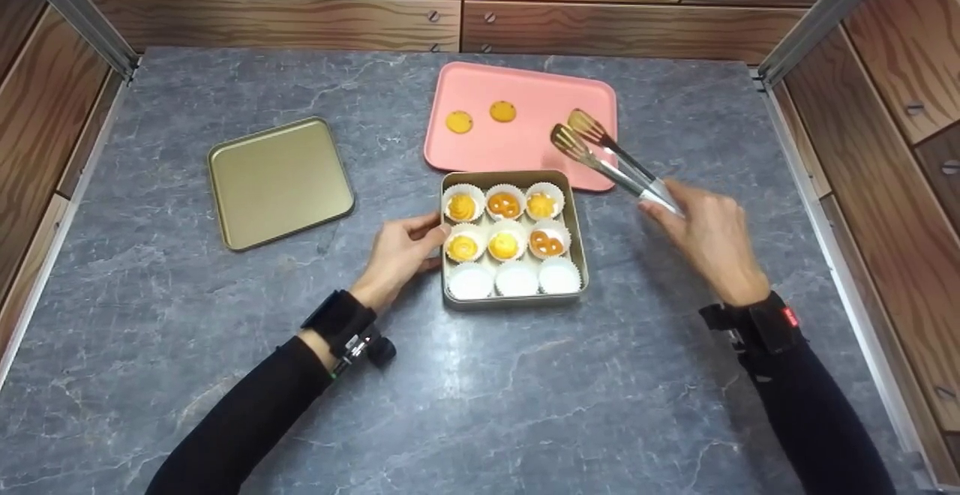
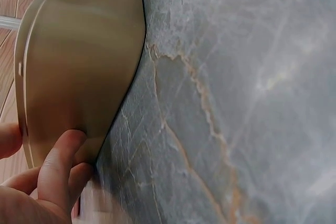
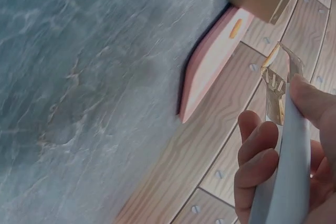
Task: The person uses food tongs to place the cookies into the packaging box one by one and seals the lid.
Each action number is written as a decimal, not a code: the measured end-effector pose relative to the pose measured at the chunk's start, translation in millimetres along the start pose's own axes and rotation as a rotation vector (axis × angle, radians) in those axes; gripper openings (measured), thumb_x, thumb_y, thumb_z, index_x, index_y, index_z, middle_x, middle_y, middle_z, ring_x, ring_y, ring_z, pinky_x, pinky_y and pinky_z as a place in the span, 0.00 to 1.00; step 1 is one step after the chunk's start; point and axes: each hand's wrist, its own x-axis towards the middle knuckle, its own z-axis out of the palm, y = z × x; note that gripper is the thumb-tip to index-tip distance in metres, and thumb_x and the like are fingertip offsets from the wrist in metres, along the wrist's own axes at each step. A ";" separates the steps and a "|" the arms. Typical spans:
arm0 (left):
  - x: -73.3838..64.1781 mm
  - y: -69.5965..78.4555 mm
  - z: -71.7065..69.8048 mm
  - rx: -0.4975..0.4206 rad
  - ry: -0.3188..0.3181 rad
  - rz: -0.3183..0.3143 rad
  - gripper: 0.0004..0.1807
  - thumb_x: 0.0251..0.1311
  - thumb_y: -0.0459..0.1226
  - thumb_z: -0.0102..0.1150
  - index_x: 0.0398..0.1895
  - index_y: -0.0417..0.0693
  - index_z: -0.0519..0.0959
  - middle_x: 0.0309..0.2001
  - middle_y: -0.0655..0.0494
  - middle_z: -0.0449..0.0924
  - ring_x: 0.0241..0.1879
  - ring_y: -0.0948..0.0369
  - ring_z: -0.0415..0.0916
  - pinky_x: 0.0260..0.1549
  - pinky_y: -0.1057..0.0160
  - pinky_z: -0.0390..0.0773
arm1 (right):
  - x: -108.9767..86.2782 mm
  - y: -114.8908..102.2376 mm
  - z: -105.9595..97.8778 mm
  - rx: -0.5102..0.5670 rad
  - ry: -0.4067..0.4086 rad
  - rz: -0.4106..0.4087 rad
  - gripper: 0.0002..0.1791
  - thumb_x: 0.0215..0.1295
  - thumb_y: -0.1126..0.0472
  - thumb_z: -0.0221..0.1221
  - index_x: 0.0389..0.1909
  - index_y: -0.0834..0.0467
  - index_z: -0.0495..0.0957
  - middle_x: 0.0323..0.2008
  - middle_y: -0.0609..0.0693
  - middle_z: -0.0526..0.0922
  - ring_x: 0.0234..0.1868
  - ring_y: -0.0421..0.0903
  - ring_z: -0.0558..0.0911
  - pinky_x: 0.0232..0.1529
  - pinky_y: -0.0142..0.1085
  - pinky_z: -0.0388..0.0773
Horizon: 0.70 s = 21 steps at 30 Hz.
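A square gold tin holds rows of white paper cups. Small yellow and orange cookies sit in the back and middle rows; the front-row cups show only white. At the tin's left side my left hand holds it, thumb at the rim and fingertips against the outer wall. My right hand grips metal tongs by their pale handles. The slotted tong heads hang over the right part of a pink tray, slightly apart, with nothing visible between them.
Two round yellow cookies lie on the tray's left half. A square gold lid lies on the grey marbled tabletop at the left. Wood-patterned panels stand along the back and sides.
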 end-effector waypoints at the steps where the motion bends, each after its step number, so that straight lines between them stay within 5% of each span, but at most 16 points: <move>1: 0.0 -0.3 0.0 0.002 -0.001 0.003 0.30 0.71 0.35 0.63 0.73 0.37 0.68 0.70 0.40 0.73 0.59 0.51 0.81 0.50 0.61 0.88 | -0.8 -1.8 -0.6 0.004 -0.002 -0.006 0.19 0.67 0.52 0.70 0.50 0.62 0.85 0.22 0.56 0.81 0.19 0.53 0.75 0.17 0.52 0.74; 15: -0.2 -1.5 1.6 -0.005 0.015 0.030 0.29 0.71 0.35 0.63 0.72 0.36 0.70 0.68 0.40 0.75 0.59 0.50 0.81 0.48 0.59 0.89 | -9.2 -18.8 -3.3 0.085 -0.041 -0.064 0.23 0.65 0.54 0.71 0.56 0.62 0.84 0.41 0.64 0.89 0.28 0.58 0.86 0.23 0.51 0.84; 21: 0.3 -1.0 1.3 -0.007 0.010 0.007 0.29 0.71 0.35 0.63 0.73 0.38 0.70 0.68 0.40 0.75 0.58 0.51 0.81 0.49 0.60 0.89 | -14.2 -23.6 -1.2 0.096 -0.051 -0.140 0.22 0.61 0.56 0.74 0.53 0.63 0.85 0.38 0.62 0.89 0.28 0.55 0.86 0.24 0.50 0.85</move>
